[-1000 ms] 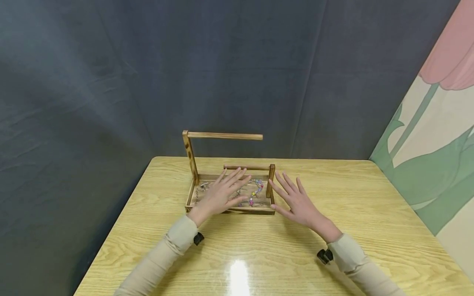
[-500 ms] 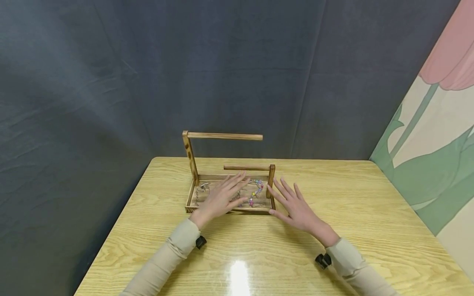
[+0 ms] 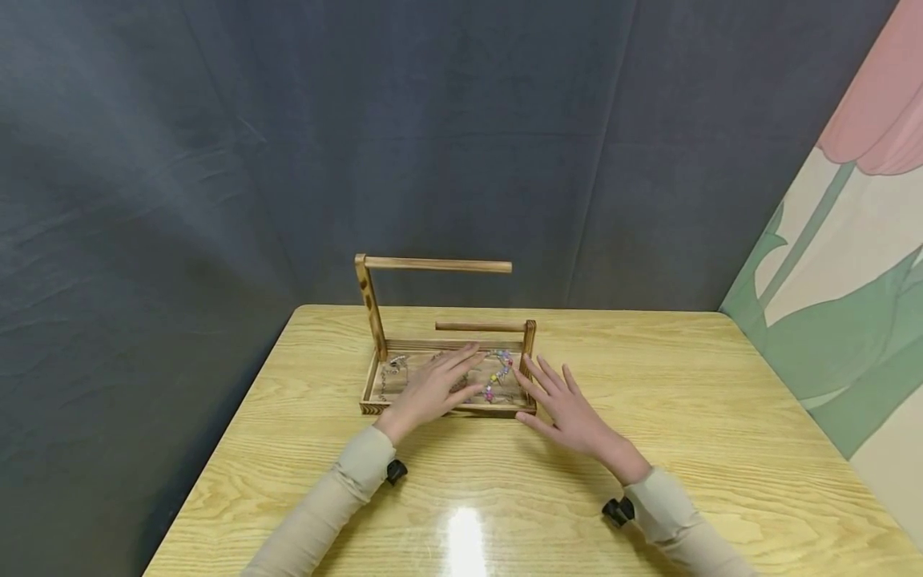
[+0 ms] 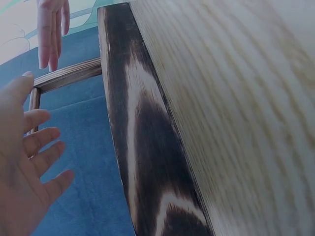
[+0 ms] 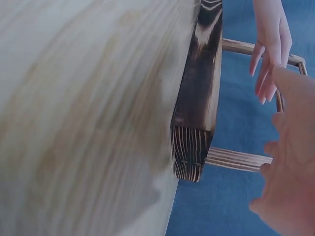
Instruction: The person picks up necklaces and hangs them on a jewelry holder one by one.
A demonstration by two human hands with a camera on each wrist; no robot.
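A wooden jewelry stand (image 3: 447, 409) with a shallow tray sits on the table in the head view. Its tall left post carries a long bar (image 3: 440, 264); the short right post carries a lower bar (image 3: 479, 327). My left hand (image 3: 433, 391) hovers over the tray's middle, fingers spread and holding nothing. My right hand (image 3: 570, 413) is by the tray's right end, fingers spread, fingertips close to the short post. In the tray lie a colorful beaded bracelet (image 3: 494, 377) and a silver-colored chain (image 3: 384, 383) at the left. The left hand hides the tray's center.
The stand is near the back of the wood-grain table (image 3: 634, 361). Behind it hangs a dark blue curtain (image 3: 447, 144). A panel with a painted tulip (image 3: 851, 320) borders the table's right side. Small black wrist cameras (image 3: 618, 511) sit beneath both cuffs.
My right hand has drifted left and slightly down, closer to the stand's right end. The left hand has lowered a little over the tray. The stand and jewelry have not moved.
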